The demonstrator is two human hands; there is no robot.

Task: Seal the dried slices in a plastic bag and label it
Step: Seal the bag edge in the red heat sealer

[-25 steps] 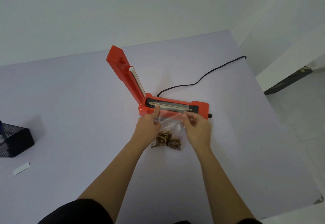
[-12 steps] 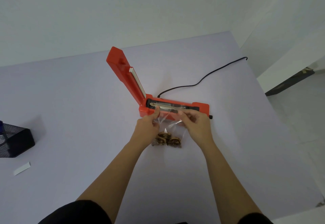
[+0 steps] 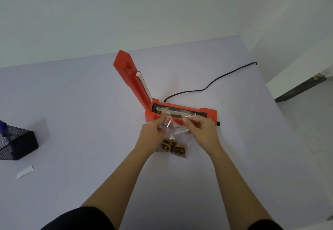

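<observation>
While a second ago the bag's mouth sat short of the sealer [image 3: 180,111], both hands [image 3: 152,133] [image 3: 202,130] now pinch the plastic bag [image 3: 173,130] with its top edge across the sealing strip. Dried slices [image 3: 172,147] lie at its bottom. Lid raised; cord [image 3: 207,87] behind, mesh box [image 3: 18,142] and label [image 3: 25,171] far left.

Nothing readable here, honestly. The orange heat sealer [image 3: 182,111] has no brand or markings I can make out, the clear plastic bag [image 3: 173,130] is plain, and the little white label strip [image 3: 25,171] lying on the table [image 3: 72,103] looks blank from this angle.
</observation>
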